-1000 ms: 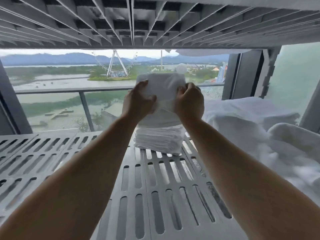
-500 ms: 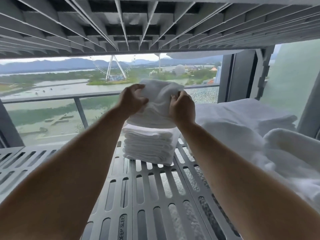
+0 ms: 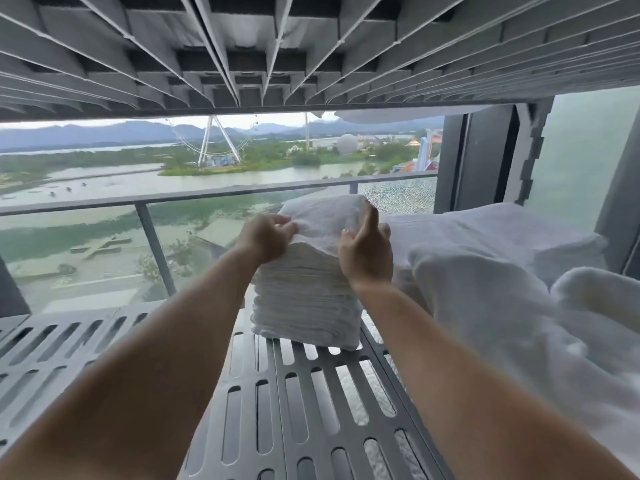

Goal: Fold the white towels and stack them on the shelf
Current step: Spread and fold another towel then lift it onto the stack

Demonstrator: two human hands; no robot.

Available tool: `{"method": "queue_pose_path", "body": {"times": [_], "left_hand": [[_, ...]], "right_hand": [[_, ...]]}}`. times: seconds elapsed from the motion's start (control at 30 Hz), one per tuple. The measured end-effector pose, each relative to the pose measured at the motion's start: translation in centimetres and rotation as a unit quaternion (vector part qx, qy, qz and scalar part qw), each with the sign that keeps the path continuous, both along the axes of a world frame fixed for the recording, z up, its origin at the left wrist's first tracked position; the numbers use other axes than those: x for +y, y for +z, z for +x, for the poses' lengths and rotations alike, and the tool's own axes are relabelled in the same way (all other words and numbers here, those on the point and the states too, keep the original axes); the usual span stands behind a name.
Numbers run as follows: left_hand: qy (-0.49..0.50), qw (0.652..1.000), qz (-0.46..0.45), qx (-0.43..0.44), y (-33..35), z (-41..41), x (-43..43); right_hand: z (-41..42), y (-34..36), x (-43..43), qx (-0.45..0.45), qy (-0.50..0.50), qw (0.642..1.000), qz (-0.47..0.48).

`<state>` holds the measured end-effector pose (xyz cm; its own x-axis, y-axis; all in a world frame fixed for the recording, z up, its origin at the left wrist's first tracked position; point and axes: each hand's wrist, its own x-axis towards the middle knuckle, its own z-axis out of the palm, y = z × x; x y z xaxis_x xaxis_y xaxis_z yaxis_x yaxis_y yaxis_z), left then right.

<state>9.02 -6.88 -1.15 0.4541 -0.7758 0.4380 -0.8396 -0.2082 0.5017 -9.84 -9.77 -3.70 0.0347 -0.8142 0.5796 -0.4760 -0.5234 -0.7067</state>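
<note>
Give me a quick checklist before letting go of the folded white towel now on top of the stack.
1. Folded white towel sits on the stack of folded white towels: ok, resting on top.
2. Left hand grip: ok, fingers pinch the towel's near left edge.
3. Right hand grip: ok, it holds the towel's right side.
4. Stack upright on the grey slotted metal shelf: ok, no visible lean.
5. Top towel squared with the stack: not ok, its near edge looks rumpled.
6. Loose white towel pile clear of the stack: cannot tell, the right hand hides the gap.
</note>
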Motion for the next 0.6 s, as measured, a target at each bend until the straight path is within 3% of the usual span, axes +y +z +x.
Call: {"method": "queue_pose_path", "body": {"times": [0.17,0.33,0.6], "left_hand": [[-0.012,0.983,0.129,-0.132,3.3,-0.8,-0.9],[-0.12,0.977,0.102,-0.145,3.5,-3.7,-3.0],[-0.149,0.973,0.057,-0.168,1.7,-3.3,-4.0]], "right_hand": [[0.7,-0.2,0.3,0.095,-0.021,0.995,0.01],[0.6,-0.4,0.2,0.1,-0.015,0.994,0.045],[-0.4,-1.1,0.5,0.078,-0.011,0.996,0.034]]}}
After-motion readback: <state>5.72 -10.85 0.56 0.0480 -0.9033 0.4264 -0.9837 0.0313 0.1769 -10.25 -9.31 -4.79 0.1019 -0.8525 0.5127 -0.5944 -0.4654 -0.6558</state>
